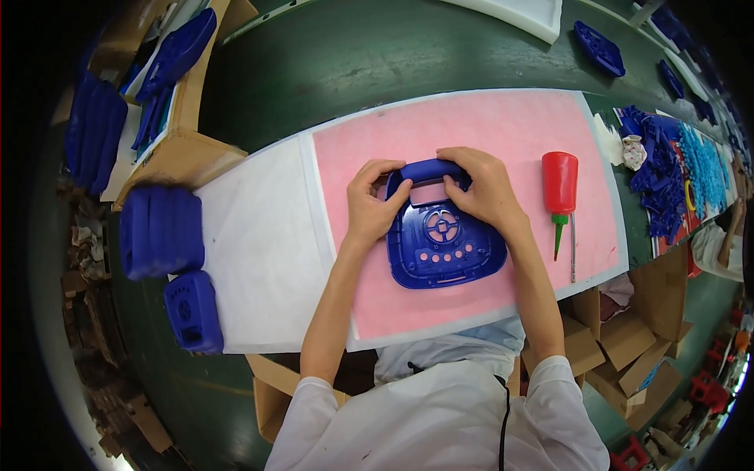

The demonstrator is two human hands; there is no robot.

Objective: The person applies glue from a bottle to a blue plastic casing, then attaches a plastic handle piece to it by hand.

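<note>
A blue plastic shell (463, 265) with a carrying handle lies hollow side up in front of me. A round grille and a row of several small holes pass through it. My left hand (372, 202) grips the left end of the handle, thumb on the inner side. Gripping the handle's right end is my right hand (487, 187), its fingers curled over the top edge and its thumb inside the opening. A smooth blue handle piece (430, 169) shows between the two hands; whether it is separate from the shell I cannot tell. Pink sheeting (463, 118) lies underneath.
To the right lie a red squeeze bottle (559, 182) with a green nozzle and a thin metal rod (573, 250). Stacked blue shells (161, 231) stand at the left edge. Heaps of small blue parts (656, 169) and light-blue parts (701, 169) lie far right, above cardboard boxes (628, 341).
</note>
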